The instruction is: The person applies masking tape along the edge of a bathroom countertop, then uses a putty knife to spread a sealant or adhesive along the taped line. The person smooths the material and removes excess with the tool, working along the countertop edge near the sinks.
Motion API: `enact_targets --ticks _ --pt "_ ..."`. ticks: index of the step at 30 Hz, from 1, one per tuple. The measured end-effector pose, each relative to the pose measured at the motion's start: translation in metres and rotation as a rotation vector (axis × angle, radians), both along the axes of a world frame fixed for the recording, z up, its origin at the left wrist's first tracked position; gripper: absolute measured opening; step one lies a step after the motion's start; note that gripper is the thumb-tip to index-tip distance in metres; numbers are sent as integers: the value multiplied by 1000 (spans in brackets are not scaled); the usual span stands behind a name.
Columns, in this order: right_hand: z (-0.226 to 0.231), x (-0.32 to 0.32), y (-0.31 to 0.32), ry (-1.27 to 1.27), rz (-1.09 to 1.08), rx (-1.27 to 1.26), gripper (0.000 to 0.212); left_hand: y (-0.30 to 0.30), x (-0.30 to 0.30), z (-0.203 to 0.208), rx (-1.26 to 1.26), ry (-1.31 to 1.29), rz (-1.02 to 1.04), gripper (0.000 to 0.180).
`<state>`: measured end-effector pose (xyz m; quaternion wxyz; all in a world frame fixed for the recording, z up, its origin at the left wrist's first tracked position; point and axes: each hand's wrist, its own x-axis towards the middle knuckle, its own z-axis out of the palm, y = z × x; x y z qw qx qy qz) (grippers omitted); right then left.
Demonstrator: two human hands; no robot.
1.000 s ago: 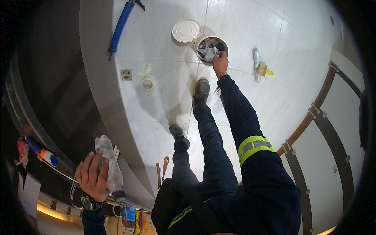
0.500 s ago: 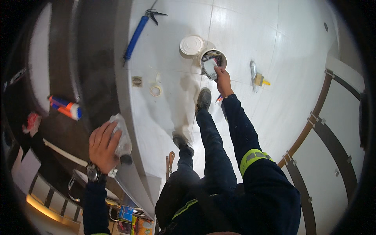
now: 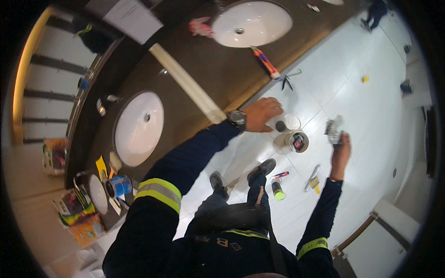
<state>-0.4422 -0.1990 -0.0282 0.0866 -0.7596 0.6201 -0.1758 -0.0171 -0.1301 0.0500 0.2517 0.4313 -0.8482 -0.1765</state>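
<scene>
My left hand [image 3: 262, 114] is over the front edge of the dark counter, its fingers curled round a clear plastic bottle [image 3: 272, 121]. The bottle's dark cap [image 3: 281, 126] shows past the fingertips; most of its body is hidden. My right hand [image 3: 341, 150] is raised over the white floor, closed on a flat silver-grey piece [image 3: 332, 131], too blurred to name. Between the hands, on the floor, stands an open white bucket [image 3: 304, 147] with dark and reddish contents. Its round white lid [image 3: 292, 122] lies beside it.
On the floor lie a utility knife [image 3: 280, 175], a green-ended cylinder [image 3: 278, 190], a yellow-handled brush [image 3: 315, 182] and a caulking gun [image 3: 287, 83]. The dark counter holds sinks [image 3: 139, 127], a pale strip [image 3: 187, 83] and an orange-blue tool [image 3: 265, 62]. Another person [image 3: 374, 15] is far right.
My view has turned toward the counter. The right hand has come away from the bucket with the grey piece, moving right. The left hand still has the bottle and is now nearer the bucket.
</scene>
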Motion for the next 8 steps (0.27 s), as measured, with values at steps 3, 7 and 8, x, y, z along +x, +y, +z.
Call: enact_targets --ticks 3,7,8 --pt "146 1 -10 115 -35 -287 48 73 -15 52 -51 314 123 65" --pt "350 3 -33 351 -99 -851 39 204 14 117 76 464 314 62" --pt "383 17 -45 308 -92 -931 36 242 33 125 83 459 382 65"
